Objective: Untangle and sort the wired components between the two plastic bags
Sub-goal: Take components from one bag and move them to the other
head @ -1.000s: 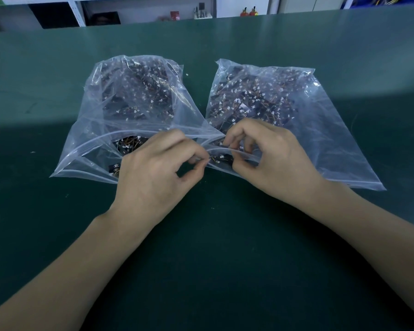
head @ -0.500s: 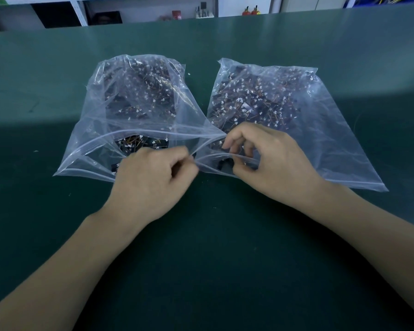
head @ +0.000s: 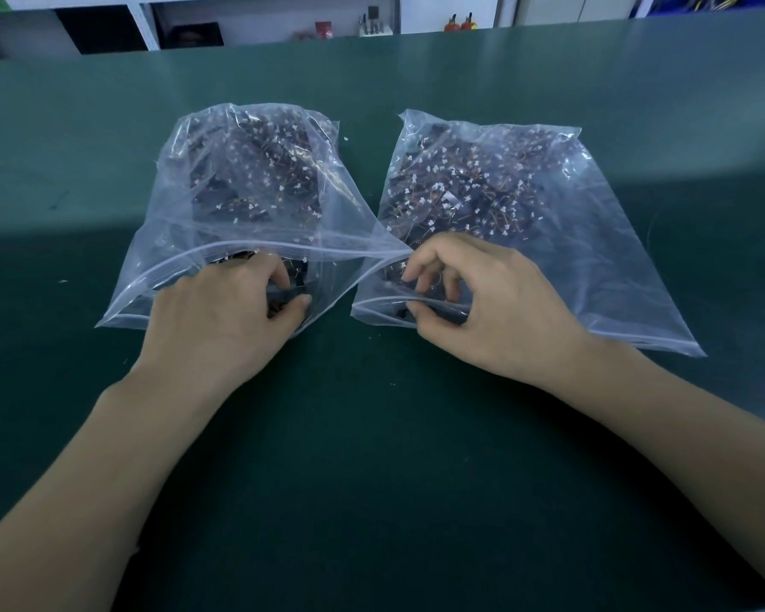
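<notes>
The wired components (head: 456,187) look light and tangle easily, so the left hand (head: 221,320) pinches one inside the left bag (head: 186,178), while the right hand (head: 495,302), beside it, pinches the right bag (head: 592,240) mouth.

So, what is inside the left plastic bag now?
The left plastic bag holds dark wired components with small white connectors. The left hand reaches into its mouth; what its fingers grip is covered.

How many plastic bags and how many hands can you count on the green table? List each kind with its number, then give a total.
Plastic bags: 2, the left bag and the right bag
Hands: 2, the left hand and the right hand
Total: 4
</notes>
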